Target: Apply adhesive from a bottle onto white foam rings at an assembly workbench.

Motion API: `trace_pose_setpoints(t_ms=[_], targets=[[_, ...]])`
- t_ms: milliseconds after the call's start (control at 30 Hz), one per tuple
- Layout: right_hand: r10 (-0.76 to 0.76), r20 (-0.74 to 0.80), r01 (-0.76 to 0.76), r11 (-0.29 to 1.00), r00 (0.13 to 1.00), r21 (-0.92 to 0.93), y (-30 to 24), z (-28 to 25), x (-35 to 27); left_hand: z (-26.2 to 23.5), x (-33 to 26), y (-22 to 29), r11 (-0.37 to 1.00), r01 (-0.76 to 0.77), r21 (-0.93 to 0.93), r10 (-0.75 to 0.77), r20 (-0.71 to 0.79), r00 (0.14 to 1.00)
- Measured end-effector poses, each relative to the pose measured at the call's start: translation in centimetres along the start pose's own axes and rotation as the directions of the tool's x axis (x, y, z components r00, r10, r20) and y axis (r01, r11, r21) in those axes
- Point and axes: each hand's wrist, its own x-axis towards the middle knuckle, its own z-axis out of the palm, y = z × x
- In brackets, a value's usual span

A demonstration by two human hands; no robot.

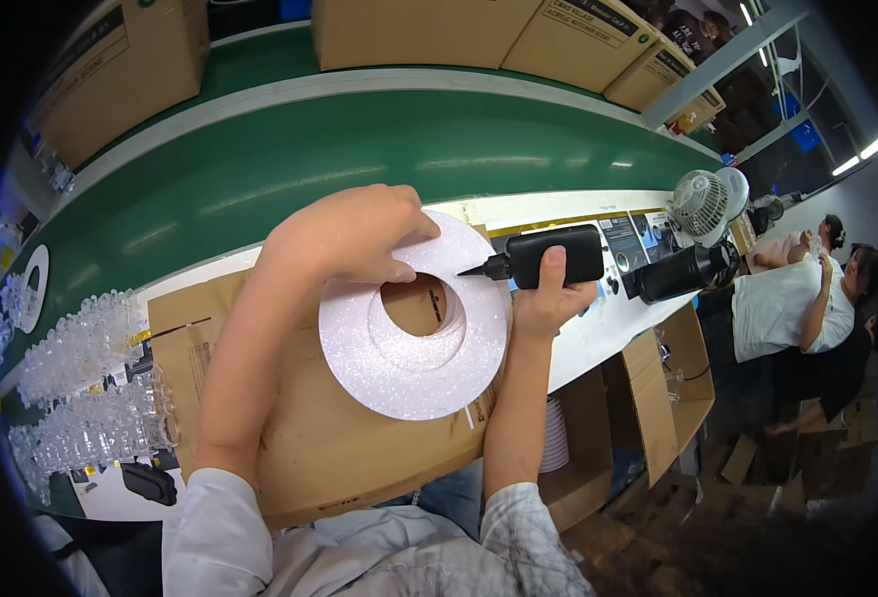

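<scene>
Left hand [364, 237] half-curled, gripping 1 white sparkly ring [409, 383] over far right corner of cardboard sheet [329, 468]; right hand [550, 303] wrapped round 1 black bottle [573, 254], nozzle [475, 270] over ring, contact unclear.

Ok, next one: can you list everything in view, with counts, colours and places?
Ring: 1, glittery white, centre
Bottle: 1, black, in the right hand, nozzle over the ring
Cardboard: 1, brown, under the ring
Clear parts: many, colourless, left
Case: 1, black, lower left
Table: 1, white, under the cardboard
Belt: 1, green, beyond the table
Boxes: several, brown, far side
Fan: 1, white, right
Cylinder: 1, black, below the fan
Co-workers: several, mostly right
Hands: 2, bare; left hand on the ring
</scene>
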Motion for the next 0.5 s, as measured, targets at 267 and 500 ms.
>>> trace_pose_setpoints(t_ms=[267,500], targets=[[0.014,-0.004,-0.014,1.000,1.000,0.001,-0.01,-0.30,0.01,0.64,0.11,-0.52,0.998,-0.062,0.009,0.063,-0.086,0.994],[0.022,0.004,-0.022,1.000,1.000,0.005,-0.08,-0.08,-0.22,0.88,0.08,-0.64,0.999,-0.047,0.014,0.048,-0.073,0.996]])
